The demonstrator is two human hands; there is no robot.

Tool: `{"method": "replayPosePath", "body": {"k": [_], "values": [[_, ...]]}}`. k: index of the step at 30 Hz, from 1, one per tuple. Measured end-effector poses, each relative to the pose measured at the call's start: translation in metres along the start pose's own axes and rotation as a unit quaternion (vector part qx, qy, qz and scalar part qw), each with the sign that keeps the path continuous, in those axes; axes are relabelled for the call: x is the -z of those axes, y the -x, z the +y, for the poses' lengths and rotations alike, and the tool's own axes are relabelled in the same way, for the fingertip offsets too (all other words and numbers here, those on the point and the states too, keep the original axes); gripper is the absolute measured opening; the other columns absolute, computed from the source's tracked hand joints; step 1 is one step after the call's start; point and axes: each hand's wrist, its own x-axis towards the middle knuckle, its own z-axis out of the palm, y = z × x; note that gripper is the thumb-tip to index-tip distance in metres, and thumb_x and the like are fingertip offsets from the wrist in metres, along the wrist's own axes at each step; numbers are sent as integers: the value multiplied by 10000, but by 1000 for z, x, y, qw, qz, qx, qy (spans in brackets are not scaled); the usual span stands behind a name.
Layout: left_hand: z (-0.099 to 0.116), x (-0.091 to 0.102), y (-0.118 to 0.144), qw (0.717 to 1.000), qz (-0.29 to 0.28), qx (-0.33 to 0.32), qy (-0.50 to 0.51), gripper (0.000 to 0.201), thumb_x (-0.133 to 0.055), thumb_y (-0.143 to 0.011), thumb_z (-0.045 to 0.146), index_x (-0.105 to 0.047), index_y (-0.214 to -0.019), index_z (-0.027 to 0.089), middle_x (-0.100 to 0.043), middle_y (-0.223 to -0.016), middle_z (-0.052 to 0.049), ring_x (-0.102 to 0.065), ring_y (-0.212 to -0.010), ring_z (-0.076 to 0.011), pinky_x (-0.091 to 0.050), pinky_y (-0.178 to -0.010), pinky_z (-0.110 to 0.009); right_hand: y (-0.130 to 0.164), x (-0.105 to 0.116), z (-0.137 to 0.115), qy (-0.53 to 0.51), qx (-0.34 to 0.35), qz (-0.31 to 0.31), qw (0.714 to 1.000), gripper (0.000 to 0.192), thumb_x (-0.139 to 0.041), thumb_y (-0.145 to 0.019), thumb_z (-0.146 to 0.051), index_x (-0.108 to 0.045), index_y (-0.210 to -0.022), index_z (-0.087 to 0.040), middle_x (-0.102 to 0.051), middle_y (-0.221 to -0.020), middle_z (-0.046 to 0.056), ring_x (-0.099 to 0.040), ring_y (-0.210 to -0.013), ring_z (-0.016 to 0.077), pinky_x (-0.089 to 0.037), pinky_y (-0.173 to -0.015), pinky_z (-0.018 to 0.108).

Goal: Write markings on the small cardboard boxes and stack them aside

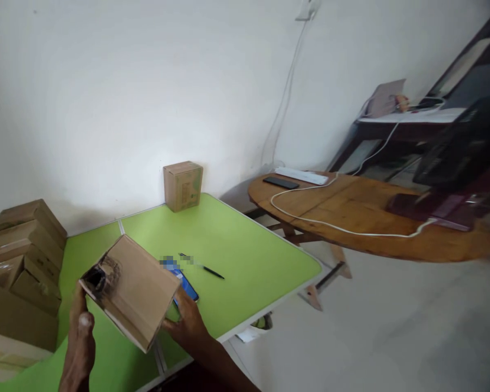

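Note:
A brown cardboard box point(141, 291) is held tilted above the green table point(245, 272). One corner of it has a dark, ragged hole with black scribbled marks around it. My left hand point(79, 337) grips the box at its left corner, thumb toward me. On the opposite side, my right hand point(190, 321) holds the right edge; some of its fingers are hidden under the box. Just past the right hand lie a phone point(190, 288) with a blue screen and a black pen point(212, 271).
Several cardboard boxes point(24, 272) are stacked along the table's left side. Another small box point(183, 187) stands at the back by the wall. To the right, a wooden oval table point(351, 212) carries a dark phone point(281, 182), a white power strip point(301, 175) and a white cable point(335, 224).

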Motion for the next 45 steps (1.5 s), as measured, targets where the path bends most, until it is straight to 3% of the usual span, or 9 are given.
{"method": "replayPosePath", "body": {"k": [6, 11, 15, 18, 23, 32, 40, 43, 45], "values": [[-8, 2, 0, 998, -6, 69, 9, 797, -786, -806, 772, -759, -1396, 237, -753, -1469, -153, -648, -1418, -472, -568, -1142, -628, 19, 15, -3, 13, 65, -76, 995, 270, -838, -889, -475, -772, -1083, -298, -823, -1092, 118, -779, -1056, 392, -646, -984, 576], [5, 5, 11, 997, -42, 60, 15, 748, -794, -790, 749, -783, -1354, 259, -786, -1403, -125, -699, -1328, -440, -595, -1089, -568, 0, 53, -44, -103, -85, -60, 989, 199, -678, -1018, -483, -741, -1000, -295, -826, -1141, 90, -780, -1122, 348, -633, -968, 508], [26, -9, 27, 996, -91, 5, 10, 699, -750, -900, 662, -695, -1495, 299, -699, -1577, -110, -633, -1465, -412, -491, -1233, -575, -30, 52, -96, -105, -95, -18, 990, 609, -863, -901, -544, -639, -1424, -325, -679, -1559, 135, -640, -1436, 381, -539, -1167, 568], [38, -23, 36, 993, -115, -38, -12, 650, -721, -955, 618, -678, -1526, 309, -655, -1628, -113, -563, -1543, -410, -430, -1298, -601, -38, 35, -124, -33, -73, -4, 997, 864, -976, -781, -494, -562, -1519, -320, -653, -1550, 152, -618, -1426, 404, -494, -1218, 616], [48, -36, 42, 992, -80, -78, -63, 463, -627, -1056, 557, -728, -1448, 334, -691, -1558, -83, -583, -1501, -360, -464, -1263, -558, -30, 25, -142, 7, 4, -3, 1000, 462, -857, -911, -339, -611, -1303, -323, -680, -1275, 78, -683, -1224, 316, -578, -1127, 509], [61, -40, 37, 985, -35, -118, -122, 377, -618, -1065, 552, -757, -1341, 335, -774, -1388, -47, -688, -1336, -329, -508, -1183, -520, -31, 30, -158, 71, -5, -21, 997, 470, -833, -945, -300, -571, -1334, -268, -645, -1363, 129, -648, -1334, 322, -575, -1181, 507], [45, -38, 33, 976, -108, -131, -135, 706, -708, -1000, 565, -518, -1632, 313, -609, -1585, -131, -571, -1469, -404, -463, -1217, -597, -41, 55, -122, 42, -3, 4, 999, 539, -708, -1107, -416, -479, -1558, -231, -680, -1502, 149, -688, -1364, 282, -571, -1152, 450], [53, -40, 32, 988, -106, -61, -97, 714, -724, -986, 594, -535, -1616, 316, -593, -1604, -126, -555, -1487, -423, -393, -1281, -665, -60, 79, -84, 196, -108, 24, 974, 335, -587, -1169, -298, -564, -1490, -208, -748, -1397, 129, -735, -1278, 239, -568, -1125, 389], [59, -40, 31, 991, -106, -20, -81, 746, -740, -971, 618, -535, -1619, 312, -573, -1636, -124, -531, -1510, -435, -366, -1296, -690, -73, 97, -55, 323, -211, 13, 922, 268, -666, -1130, -252, -654, -1385, -170, -756, -1368, 165, -721, -1311, 280, -551, -1140, 411]]}}
